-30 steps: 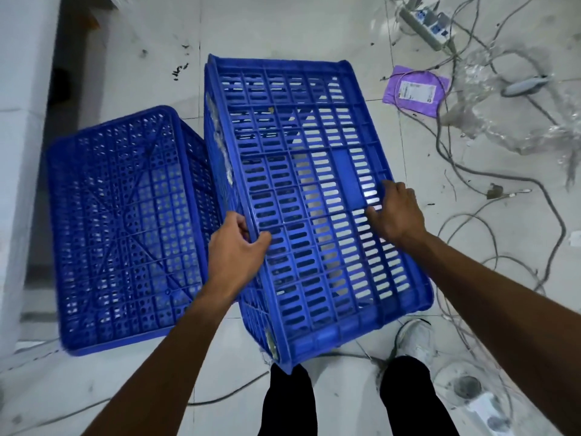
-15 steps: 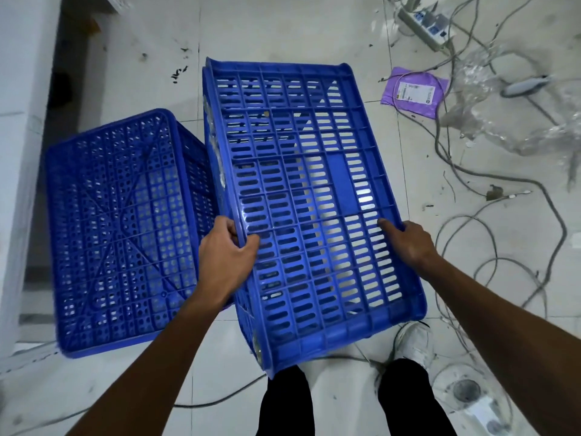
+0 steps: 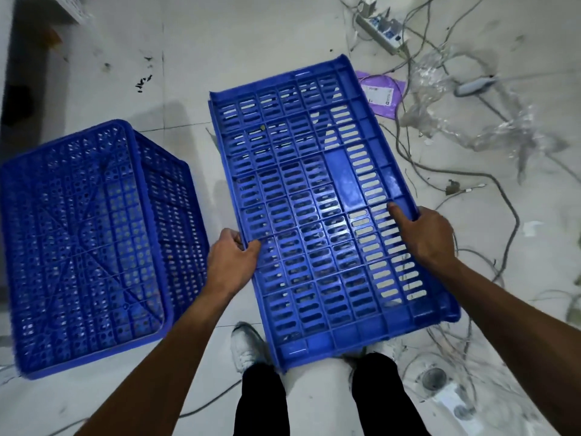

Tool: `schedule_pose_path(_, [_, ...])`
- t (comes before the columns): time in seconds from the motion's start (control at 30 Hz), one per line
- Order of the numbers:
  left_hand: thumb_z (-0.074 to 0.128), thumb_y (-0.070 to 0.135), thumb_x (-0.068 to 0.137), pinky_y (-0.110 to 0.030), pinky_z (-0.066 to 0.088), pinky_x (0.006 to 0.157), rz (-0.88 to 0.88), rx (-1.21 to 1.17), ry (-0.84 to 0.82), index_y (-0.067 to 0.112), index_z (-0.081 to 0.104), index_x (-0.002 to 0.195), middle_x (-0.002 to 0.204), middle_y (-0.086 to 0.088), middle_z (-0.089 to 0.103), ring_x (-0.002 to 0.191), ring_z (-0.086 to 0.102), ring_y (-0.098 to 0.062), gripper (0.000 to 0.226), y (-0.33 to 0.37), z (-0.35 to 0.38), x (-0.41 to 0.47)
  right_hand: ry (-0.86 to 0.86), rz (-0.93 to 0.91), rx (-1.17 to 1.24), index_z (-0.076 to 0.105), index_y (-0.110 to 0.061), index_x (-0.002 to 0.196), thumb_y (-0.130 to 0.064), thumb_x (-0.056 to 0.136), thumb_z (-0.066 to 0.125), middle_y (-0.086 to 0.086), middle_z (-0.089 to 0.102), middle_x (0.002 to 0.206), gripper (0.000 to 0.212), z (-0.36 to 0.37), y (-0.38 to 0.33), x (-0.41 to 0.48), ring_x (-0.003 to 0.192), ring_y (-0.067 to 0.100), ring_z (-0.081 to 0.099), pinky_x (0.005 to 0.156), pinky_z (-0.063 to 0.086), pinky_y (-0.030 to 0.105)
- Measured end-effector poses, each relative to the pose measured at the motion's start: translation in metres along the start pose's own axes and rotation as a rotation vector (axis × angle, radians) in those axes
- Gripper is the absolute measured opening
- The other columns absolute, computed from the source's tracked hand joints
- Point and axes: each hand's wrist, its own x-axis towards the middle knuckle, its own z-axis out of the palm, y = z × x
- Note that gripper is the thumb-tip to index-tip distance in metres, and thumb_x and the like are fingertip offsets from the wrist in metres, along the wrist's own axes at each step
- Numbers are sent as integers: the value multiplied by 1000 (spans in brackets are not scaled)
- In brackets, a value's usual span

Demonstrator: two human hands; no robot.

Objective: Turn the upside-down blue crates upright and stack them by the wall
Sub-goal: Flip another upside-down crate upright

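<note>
**Desk:** What do you have in front of you?

**Me:** I see the held crate point(image 3: 327, 212), blue and slotted, with its ribbed base facing the camera, lifted above the legs and the white shoe point(image 3: 246, 347). The left hand point(image 3: 231, 262) is closed over its left edge, thumb on the base. The right hand point(image 3: 424, 234) is clamped on the right edge, forefinger stretched along the slots.

**Desk:** And the other crate?

**Me:** The second crate point(image 3: 85, 243) sits upside down on the floor point(image 3: 251, 33), just to the left of the held one, a gap between them. It is near the pale wall point(image 3: 4, 42) at the frame's left edge.

**Desk:** Any writing to read?

**Me:** I can read nothing on either crate. A purple packet point(image 3: 382, 96) lies beyond the held crate's far right corner; it carries a white label, print too small to make out. Further out are tangled cables point(image 3: 490, 184), crumpled clear plastic point(image 3: 440, 89) and a power strip point(image 3: 382, 29) at the top.
</note>
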Motion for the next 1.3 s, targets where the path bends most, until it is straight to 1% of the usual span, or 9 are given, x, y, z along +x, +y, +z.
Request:
schedule_pose_path(0.2, [63, 42, 91, -32, 43, 58, -13, -42, -66, 12, 52, 93, 83, -1, 60, 71, 55, -19, 31, 31, 44, -3, 21, 15, -58, 63, -5, 92, -68, 90, 45, 9, 57, 74, 65, -33, 38, 19, 70, 29, 55, 64, 43, 35])
schedule_pose_path(0.33, [60, 35, 93, -28, 38, 54, 14, 18, -65, 11, 52, 96, 87, -2, 61, 73, 55, -16, 25, 51, 66, 3, 36, 27, -62, 63, -6, 98, -74, 88, 40, 18, 67, 90, 72, -42, 58, 29, 81, 36, 63, 70, 50, 40])
schedule_pose_path(0.53, [56, 30, 96, -32, 46, 70, 29, 55, -57, 9, 52, 103, 98, -5, 62, 84, 58, -21, 22, 66, 84, 12, -9, 60, -68, 61, -4, 105, -76, 88, 35, 20, 68, 99, 78, -44, 73, 32, 88, 39, 63, 73, 50, 41])
schedule_pose_path(0.67, [54, 29, 98, -30, 42, 68, 85, 124, -54, 12, 51, 101, 100, -5, 62, 81, 57, -18, 18, 60, 89, 13, -59, 55, -73, 55, -12, 92, -68, 92, 41, 18, 68, 98, 58, -43, 77, 28, 80, 34, 59, 67, 41, 36])
schedule_pose_path(0.8, [54, 30, 98, -31, 44, 72, 122, 139, -27, 13, 56, 106, 104, -5, 62, 87, 60, -22, 19, 54, 90, 14, -83, 75, -76, 59, -8, 97, -66, 91, 45, 18, 69, 99, 60, -48, 74, 30, 75, 30, 56, 66, 41, 34])
schedule_pose_path(0.93, [55, 30, 97, -30, 43, 75, 214, 157, 4, 18, 57, 115, 109, -4, 59, 89, 62, -22, 22, 45, 86, 6, -30, 83, -82, 63, -8, 99, -66, 90, 48, 14, 68, 90, 61, -48, 64, 23, 73, 28, 57, 64, 43, 34])
schedule_pose_path(1.07, [62, 22, 92, -38, 50, 92, 341, 302, 85, 12, 40, 143, 136, -9, 46, 118, 51, -25, 57, 36, 71, -7, 36, 70, -48, 61, -11, 80, -69, 86, 51, 7, 65, 73, 59, -41, 41, 5, 66, 27, 58, 61, 45, 36])
schedule_pose_path(1.17, [62, 18, 90, -44, 52, 92, 563, 352, 150, 4, 53, 132, 130, -14, 51, 111, 55, -30, 45, 39, 62, -13, 31, 7, -64, 48, -14, 68, -68, 85, 54, 6, 54, 62, 57, -37, 18, -12, 61, 28, 53, 56, 39, 36])
schedule_pose_path(1.3, [46, 34, 101, -39, 52, 86, 784, 355, -11, 7, 60, 122, 115, -7, 54, 101, 58, -25, 37, 59, 60, -31, 0, -100, -51, 36, -17, 64, -61, 86, 59, 1, 42, 55, 55, -28, -17, -41, 52, 19, 41, 49, 27, 36])
